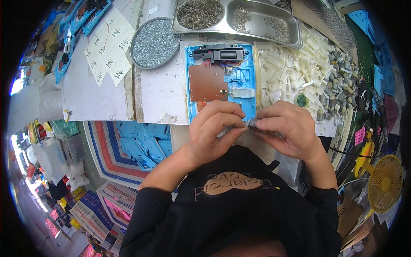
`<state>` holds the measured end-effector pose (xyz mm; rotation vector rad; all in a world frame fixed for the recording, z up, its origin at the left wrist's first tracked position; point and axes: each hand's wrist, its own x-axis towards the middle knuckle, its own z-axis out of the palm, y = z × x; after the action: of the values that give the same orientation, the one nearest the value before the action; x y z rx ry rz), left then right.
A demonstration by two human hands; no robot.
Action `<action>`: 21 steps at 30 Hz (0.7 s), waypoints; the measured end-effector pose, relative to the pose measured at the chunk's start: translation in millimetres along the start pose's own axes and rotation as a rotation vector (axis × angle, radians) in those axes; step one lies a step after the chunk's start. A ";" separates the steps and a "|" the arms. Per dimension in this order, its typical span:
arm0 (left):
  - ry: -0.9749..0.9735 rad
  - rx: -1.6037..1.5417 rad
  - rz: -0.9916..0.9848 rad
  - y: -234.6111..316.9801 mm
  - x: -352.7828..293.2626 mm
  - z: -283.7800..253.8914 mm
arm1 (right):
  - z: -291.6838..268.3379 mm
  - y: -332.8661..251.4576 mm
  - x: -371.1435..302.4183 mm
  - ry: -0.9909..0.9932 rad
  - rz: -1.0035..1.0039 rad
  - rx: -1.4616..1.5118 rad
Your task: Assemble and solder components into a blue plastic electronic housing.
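In front of my chest, both hands meet at the near edge of a blue plastic casing [251, 77]. My right hand [289, 128] is closed on a small grey metal part [252, 123], mostly hidden by the fingers. My left hand [217, 130] is pinched with its fingertips against that part's left end; whether it grips the part or something tinier there cannot be made out. Inside the casing are a brown circuit board [205, 81], a black module [220, 54] along the far side, thin wires and a whitish plastic piece [242, 93].
White plastic parts [284, 60] and small grey cylindrical parts [342, 81] are heaped to the right. A round tray of screws [155, 43] and a metal tray [295, 38] with small parts stand behind. Left below is a striped bag [100, 147] of blue casings. A yellow fan [384, 183] stands right.
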<state>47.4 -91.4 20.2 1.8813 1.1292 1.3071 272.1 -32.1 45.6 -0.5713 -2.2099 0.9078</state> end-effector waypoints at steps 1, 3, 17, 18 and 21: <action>0.016 0.005 0.005 -0.1 -0.9 0.9 | 0.5 0.9 -0.5 0.007 0.002 -0.001; 0.027 0.010 -0.001 -1.0 -1.7 0.9 | 2.0 3.3 -1.2 0.019 0.006 -0.003; -0.032 0.611 0.096 -40.5 57.2 -18.8 | -16.7 25.4 -14.1 0.318 0.398 -0.065; -0.056 0.627 0.117 -45.0 58.2 -15.6 | -16.9 28.0 -9.9 0.300 0.422 -0.079; -0.066 0.631 0.174 -50.4 61.4 -13.8 | -11.2 38.9 2.2 0.224 0.416 -0.115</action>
<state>28.7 -13.5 10.9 2.4973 1.4902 1.0322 284.0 -0.1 23.9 -1.1599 -1.9819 0.8724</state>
